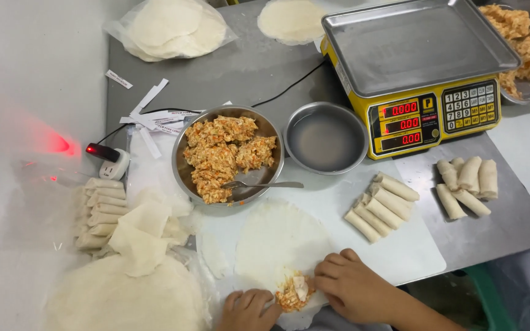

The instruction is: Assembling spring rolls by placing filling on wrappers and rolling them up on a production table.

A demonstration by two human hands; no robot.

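Observation:
A round white wrapper (280, 240) lies flat on a white board (400, 248) in front of me. A small heap of orange filling (292, 293) sits on its near edge. My left hand (248, 310) rests at the wrapper's near left edge, fingers curled on it beside the filling. My right hand (354, 287) presses the wrapper's near right edge, fingertips touching the filling. A metal bowl of the same orange filling (225, 152) stands behind the wrapper, with a spoon (264, 184) lying in it.
Finished rolls lie to the right (383, 205), further right (467, 184) and at left (100, 211). A stack of wrappers (118, 294) sits near left. A bowl of liquid (326, 138), a yellow scale (421, 67), a bagged wrapper stack (170, 27) and a filling tray (526, 46) stand behind.

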